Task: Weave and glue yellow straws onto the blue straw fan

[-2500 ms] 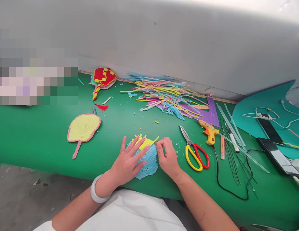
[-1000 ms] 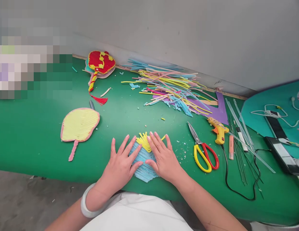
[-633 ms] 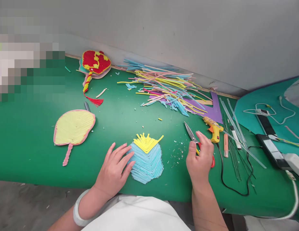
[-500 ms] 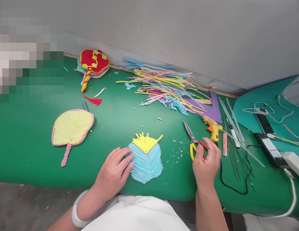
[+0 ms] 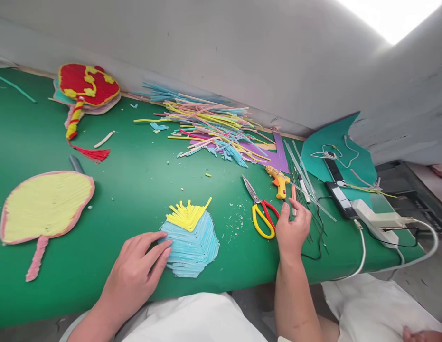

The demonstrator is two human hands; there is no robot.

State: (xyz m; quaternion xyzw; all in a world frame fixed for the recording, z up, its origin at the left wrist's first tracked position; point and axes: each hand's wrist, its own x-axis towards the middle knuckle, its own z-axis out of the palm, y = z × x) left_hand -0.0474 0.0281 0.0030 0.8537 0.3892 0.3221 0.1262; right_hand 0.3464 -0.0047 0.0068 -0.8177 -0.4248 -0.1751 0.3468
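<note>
A blue fan-shaped panel (image 5: 194, 249) of side-by-side strips lies flat near the table's front edge. Short yellow strips (image 5: 187, 216) form a V across its top, one sticking out at the upper right. My left hand (image 5: 135, 266) rests at the panel's left edge, fingers stretched and fingertips touching it. My right hand (image 5: 294, 225) hovers past the scissors (image 5: 261, 206), thumb and fingers apart with nothing visible between them. Those scissors lie partly open, with one red and one yellow handle. Just beyond my right fingers are a yellow glue gun (image 5: 280, 183) and an orange-pink stick (image 5: 294, 194).
A pile of coloured strips (image 5: 213, 123) lies along the wall on purple sheet. At left are a yellow fan (image 5: 46, 204) and a red tasselled fan (image 5: 89, 85). Glue sticks (image 5: 304, 166), a power strip (image 5: 377, 228) and cables lie right. Another person's hand (image 5: 416, 335) shows at bottom right.
The view has swung to the right, so things on the table appear further left. My right hand has moved away from the scissors' handles toward the glue gun's side. My left hand stays on the panel.
</note>
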